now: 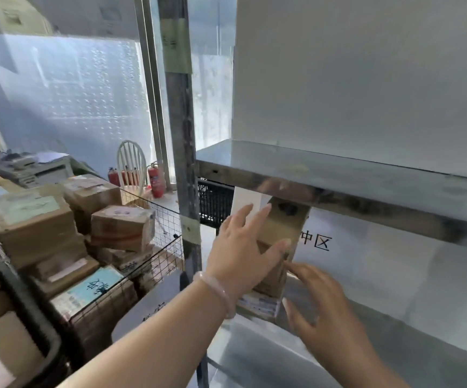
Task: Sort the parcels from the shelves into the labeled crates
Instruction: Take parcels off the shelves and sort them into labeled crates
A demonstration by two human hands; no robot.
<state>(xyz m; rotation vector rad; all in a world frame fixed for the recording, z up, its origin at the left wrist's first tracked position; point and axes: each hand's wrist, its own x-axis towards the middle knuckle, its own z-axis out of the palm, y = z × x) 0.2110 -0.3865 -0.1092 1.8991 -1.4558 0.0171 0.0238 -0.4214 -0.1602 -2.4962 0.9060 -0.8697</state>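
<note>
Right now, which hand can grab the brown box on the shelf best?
Probably the left. The left hand lies spread across the box, while the right hand is lower, beside its bottom edge, fingers straight.

Two hands show near 6 o'clock: one left hand (240,247) and one right hand (324,306). One pale bracelet (218,289) circles the left wrist. Between the hands are at least two stacked parcels, one brown parcel (282,233) above one labelled parcel (260,303). There are two metal boards: one upper shelf (338,175) at 3 o'clock and one lower shelf (254,354) at 5 o'clock. At 8 o'clock, one wire crate (168,222) holds at least eight cardboard boxes (120,225); the exact number is hidden. Around 9 o'clock stand one white chair (131,161), at least two red fire extinguishers (155,179) and one black crate (215,203).
</note>
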